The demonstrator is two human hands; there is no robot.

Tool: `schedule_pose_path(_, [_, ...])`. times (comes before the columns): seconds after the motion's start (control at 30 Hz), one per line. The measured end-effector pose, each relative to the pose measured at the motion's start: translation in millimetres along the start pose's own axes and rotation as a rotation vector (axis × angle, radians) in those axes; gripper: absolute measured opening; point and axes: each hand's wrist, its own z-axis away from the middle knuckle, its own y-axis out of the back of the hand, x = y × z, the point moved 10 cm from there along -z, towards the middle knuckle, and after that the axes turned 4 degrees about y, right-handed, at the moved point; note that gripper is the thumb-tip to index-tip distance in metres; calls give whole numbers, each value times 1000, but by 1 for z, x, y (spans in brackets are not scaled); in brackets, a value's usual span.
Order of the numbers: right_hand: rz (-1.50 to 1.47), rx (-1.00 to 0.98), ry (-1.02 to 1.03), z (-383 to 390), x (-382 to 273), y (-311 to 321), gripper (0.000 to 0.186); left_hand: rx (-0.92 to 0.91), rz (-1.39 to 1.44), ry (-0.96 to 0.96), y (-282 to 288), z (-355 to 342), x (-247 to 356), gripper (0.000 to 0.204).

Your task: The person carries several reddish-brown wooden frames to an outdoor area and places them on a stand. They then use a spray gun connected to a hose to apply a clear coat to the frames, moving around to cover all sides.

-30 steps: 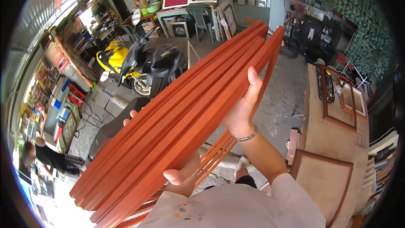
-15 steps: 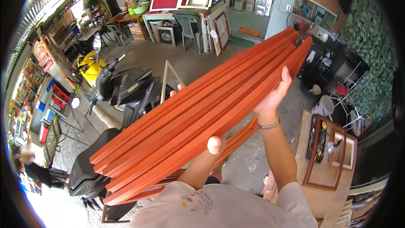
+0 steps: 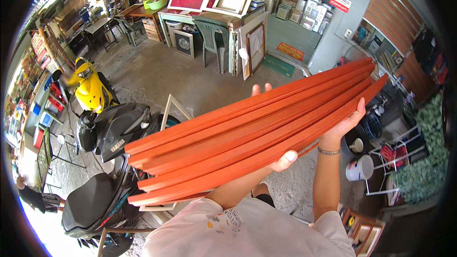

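A bundle of several long reddish-orange wooden mouldings (image 3: 247,123) lies diagonally across my view, rising to the right. My left hand (image 3: 281,161) grips it from below, thumb on the near edge and fingertips showing over the far edge; its palm is hidden. My right hand (image 3: 342,123), with a bracelet at the wrist, is closed on the bundle near its right end, thumb along the outer strip. More thin strips show partly beneath the bundle.
Dark scooters (image 3: 119,119) and a yellow one (image 3: 90,93) stand left, beside pale frames (image 3: 169,107). A person (image 3: 35,195) is at the far left. A chair (image 3: 212,38) and a table with frames (image 3: 178,15) are behind; buckets (image 3: 359,167) and white racks (image 3: 395,188) stand right.
My view has swung right, bringing more of the doorway and right side in. The bundle, still in both hands, now lies flatter across the view and farther right; the workbench has mostly left view.
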Motion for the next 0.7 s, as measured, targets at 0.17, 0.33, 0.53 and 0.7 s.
schedule_pose_path(0.17, [-47,7,-13,-115,76,30,58,166,290,-37,5,-108,-117,113])
schedule_pose_path(0.33, [-163,-155,-170,-224,177,50,60,213,372,-91,34,-217,-201,104])
schedule_pose_path(0.53, [-275,-362,-416,-316,294,72,72,392,589,-163,121,-323,-287,91])
schedule_pose_path(0.7, [-147,-369,-378,-364,400,80,79,488,745,-61,217,-400,-367,92])
